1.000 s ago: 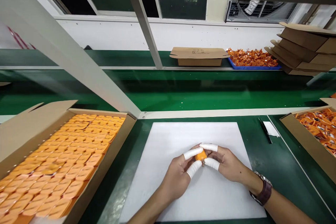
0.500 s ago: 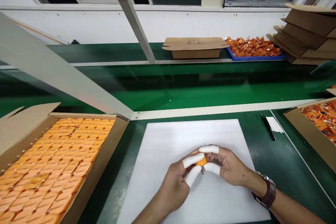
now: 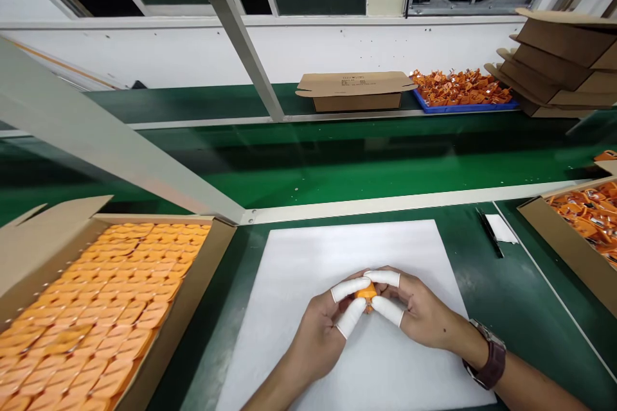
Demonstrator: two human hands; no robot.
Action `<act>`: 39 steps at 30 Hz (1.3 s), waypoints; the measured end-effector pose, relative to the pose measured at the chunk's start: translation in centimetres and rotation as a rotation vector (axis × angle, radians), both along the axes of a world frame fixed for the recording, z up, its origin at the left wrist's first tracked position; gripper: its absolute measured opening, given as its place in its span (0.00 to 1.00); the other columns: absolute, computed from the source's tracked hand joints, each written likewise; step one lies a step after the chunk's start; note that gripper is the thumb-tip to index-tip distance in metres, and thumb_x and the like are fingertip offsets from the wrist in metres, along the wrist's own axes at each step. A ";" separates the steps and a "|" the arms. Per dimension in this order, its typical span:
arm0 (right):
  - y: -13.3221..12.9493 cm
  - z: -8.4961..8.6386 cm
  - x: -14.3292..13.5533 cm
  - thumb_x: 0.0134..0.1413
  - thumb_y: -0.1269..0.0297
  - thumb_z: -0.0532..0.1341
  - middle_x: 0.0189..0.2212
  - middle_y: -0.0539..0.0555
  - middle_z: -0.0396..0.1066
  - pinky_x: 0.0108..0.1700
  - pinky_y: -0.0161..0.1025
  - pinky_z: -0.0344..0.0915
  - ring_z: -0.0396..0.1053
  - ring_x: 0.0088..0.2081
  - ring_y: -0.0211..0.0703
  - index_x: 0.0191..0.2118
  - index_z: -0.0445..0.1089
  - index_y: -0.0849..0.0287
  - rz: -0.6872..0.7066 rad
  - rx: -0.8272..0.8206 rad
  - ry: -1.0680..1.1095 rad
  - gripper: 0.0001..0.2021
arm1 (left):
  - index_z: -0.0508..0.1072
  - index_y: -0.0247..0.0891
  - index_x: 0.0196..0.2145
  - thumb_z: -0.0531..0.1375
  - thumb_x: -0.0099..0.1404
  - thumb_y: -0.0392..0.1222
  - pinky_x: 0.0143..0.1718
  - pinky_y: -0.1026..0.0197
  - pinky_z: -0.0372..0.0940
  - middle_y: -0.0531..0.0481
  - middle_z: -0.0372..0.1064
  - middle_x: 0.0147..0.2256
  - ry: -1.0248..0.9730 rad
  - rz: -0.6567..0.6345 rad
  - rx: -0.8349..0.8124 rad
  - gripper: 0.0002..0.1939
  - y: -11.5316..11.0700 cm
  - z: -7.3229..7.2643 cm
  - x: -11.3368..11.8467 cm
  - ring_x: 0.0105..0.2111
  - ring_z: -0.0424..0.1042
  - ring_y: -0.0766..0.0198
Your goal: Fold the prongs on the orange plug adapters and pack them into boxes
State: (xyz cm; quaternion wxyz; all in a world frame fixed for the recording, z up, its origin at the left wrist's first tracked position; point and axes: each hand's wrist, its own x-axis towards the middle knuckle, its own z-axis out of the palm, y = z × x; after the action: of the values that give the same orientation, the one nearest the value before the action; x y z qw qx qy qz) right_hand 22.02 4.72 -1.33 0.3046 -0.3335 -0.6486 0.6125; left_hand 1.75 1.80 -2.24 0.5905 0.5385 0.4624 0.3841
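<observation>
A brown cardboard box [image 3: 200, 276] holds rows of glossy rounded-square orange pieces [image 3: 110, 295], a brown cardboard carton [image 3: 357, 85] farther back bears illegible print, and the left hand [image 3: 321, 334] and right hand [image 3: 421, 308], in white finger covers [image 3: 351, 318], together pinch a small orange piece [image 3: 366, 292] over a smooth white sheet [image 3: 289, 282].

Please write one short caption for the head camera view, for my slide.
Left hand and right hand, some fingers capped in white, hold a small orange part over a white sheet.
</observation>
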 end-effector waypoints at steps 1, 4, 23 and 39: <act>0.0 0.2 -0.1 0.65 0.67 0.58 0.46 0.55 0.72 0.50 0.46 0.71 0.73 0.45 0.44 0.56 0.67 0.55 -0.001 -0.014 0.010 0.15 | 0.74 0.46 0.55 0.59 0.70 0.44 0.58 0.52 0.68 0.47 0.71 0.58 -0.009 -0.008 -0.008 0.17 0.0 0.0 0.0 0.58 0.70 0.52; 0.2 0.3 -0.2 0.66 0.63 0.59 0.43 0.54 0.73 0.47 0.44 0.72 0.74 0.43 0.44 0.50 0.71 0.55 -0.030 -0.055 0.037 0.09 | 0.73 0.44 0.54 0.58 0.70 0.43 0.54 0.53 0.71 0.45 0.72 0.57 -0.024 -0.043 0.009 0.16 -0.2 0.1 0.1 0.53 0.73 0.54; 0.9 -0.4 0.7 0.64 0.72 0.58 0.57 0.59 0.68 0.57 0.58 0.68 0.64 0.56 0.56 0.56 0.68 0.54 -0.042 0.707 -0.550 0.16 | 0.71 0.43 0.54 0.52 0.73 0.41 0.49 0.51 0.70 0.43 0.71 0.49 0.538 0.154 0.359 0.15 1.1 -0.3 -2.6 0.48 0.72 0.56; 3.1 -5.4 2.9 0.61 0.66 0.56 0.58 0.58 0.69 0.56 0.56 0.69 0.64 0.59 0.57 0.35 0.74 0.54 -0.020 0.897 -0.545 0.09 | 0.72 0.40 0.50 0.64 0.59 0.37 0.39 0.57 0.72 0.44 0.72 0.44 0.656 0.382 0.549 0.20 -1.5 5.4 -3.6 0.36 0.73 0.60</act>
State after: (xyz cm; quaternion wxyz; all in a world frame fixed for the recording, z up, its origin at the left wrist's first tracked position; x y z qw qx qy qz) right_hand 24.95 7.77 -6.73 0.2436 -0.3237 -0.8997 0.1625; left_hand -1.89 0.26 3.14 0.1677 0.6731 0.5967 0.4035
